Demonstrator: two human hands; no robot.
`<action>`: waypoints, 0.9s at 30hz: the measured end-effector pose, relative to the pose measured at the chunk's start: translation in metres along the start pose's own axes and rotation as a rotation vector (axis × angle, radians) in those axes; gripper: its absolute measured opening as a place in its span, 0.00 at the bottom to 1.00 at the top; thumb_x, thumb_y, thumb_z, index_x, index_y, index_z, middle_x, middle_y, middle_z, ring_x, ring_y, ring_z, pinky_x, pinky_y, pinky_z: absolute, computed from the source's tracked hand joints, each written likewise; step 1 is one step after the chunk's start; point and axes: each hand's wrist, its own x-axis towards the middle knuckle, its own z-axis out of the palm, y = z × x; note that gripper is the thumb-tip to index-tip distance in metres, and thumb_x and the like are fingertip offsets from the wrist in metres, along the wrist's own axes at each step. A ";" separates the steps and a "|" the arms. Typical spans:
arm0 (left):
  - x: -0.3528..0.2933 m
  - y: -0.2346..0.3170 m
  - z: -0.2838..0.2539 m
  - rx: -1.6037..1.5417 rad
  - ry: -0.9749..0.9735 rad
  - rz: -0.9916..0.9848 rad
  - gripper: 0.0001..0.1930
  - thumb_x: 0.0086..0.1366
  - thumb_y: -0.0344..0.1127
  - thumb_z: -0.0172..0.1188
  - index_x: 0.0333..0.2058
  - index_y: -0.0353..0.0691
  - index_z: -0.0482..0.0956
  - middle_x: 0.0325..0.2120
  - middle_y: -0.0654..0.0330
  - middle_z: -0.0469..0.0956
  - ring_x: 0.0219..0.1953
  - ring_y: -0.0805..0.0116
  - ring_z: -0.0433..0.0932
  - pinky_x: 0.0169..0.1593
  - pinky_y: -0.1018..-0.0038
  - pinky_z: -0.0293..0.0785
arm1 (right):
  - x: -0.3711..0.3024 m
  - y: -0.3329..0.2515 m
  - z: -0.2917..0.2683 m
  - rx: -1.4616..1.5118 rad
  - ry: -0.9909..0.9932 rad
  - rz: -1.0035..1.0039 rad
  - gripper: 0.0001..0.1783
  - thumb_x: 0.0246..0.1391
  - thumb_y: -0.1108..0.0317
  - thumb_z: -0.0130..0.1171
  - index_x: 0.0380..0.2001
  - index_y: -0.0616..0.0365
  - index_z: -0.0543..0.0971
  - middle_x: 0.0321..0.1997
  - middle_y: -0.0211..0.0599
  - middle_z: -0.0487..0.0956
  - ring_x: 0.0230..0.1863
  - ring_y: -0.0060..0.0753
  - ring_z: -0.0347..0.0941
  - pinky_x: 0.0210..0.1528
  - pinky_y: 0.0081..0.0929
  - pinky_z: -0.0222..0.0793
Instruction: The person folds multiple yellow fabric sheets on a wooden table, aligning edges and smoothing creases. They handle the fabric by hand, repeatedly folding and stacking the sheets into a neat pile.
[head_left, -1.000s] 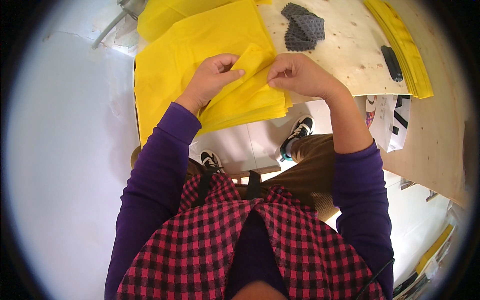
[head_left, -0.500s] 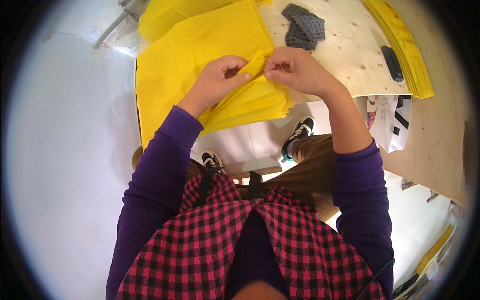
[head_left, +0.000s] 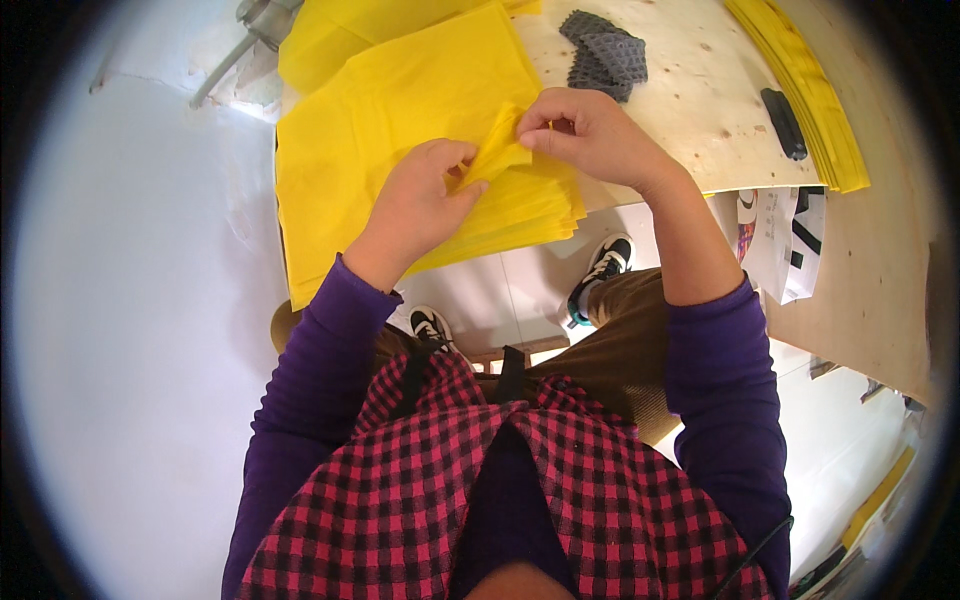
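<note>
Head view: the left hand point(head_left: 420, 205) and right hand point(head_left: 590, 135) each have their grip clamped on a raised corner of a thin yellow fabric sheet point(head_left: 497, 148), atop a yellow stack point(head_left: 380, 130) on the pale plywood table point(head_left: 700, 100); a folded grey mesh piece point(head_left: 603, 55) lies near.

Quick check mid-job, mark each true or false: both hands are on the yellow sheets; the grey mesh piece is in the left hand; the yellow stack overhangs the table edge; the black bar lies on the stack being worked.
1. Both hands are on the yellow sheets. True: left hand and right hand pinch a raised corner.
2. Grey mesh piece is in the left hand. False: it lies on the table.
3. The stack overhangs the table edge. True.
4. Black bar lies on that stack. False: it rests on bare wood.
</note>
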 end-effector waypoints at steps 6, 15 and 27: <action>0.007 -0.012 -0.005 -0.166 -0.017 -0.244 0.11 0.58 0.33 0.63 0.35 0.31 0.77 0.29 0.61 0.79 0.30 0.73 0.74 0.36 0.75 0.70 | -0.003 0.010 -0.014 0.091 0.186 0.192 0.09 0.58 0.67 0.58 0.38 0.60 0.80 0.32 0.23 0.78 0.35 0.14 0.70 0.39 0.16 0.66; 0.007 -0.019 -0.006 -0.582 0.066 -0.306 0.10 0.60 0.34 0.63 0.34 0.31 0.79 0.25 0.70 0.76 0.26 0.83 0.68 0.30 0.80 0.66 | -0.002 0.017 -0.014 0.130 0.182 0.215 0.09 0.57 0.68 0.58 0.37 0.61 0.79 0.32 0.22 0.78 0.35 0.14 0.70 0.40 0.17 0.67; 0.012 -0.021 -0.034 -0.508 0.154 -0.212 0.11 0.60 0.35 0.63 0.36 0.33 0.79 0.27 0.69 0.78 0.28 0.83 0.70 0.33 0.81 0.68 | -0.007 0.018 -0.024 0.087 0.214 0.254 0.06 0.53 0.70 0.60 0.34 0.59 0.80 0.29 0.22 0.77 0.33 0.15 0.68 0.39 0.17 0.66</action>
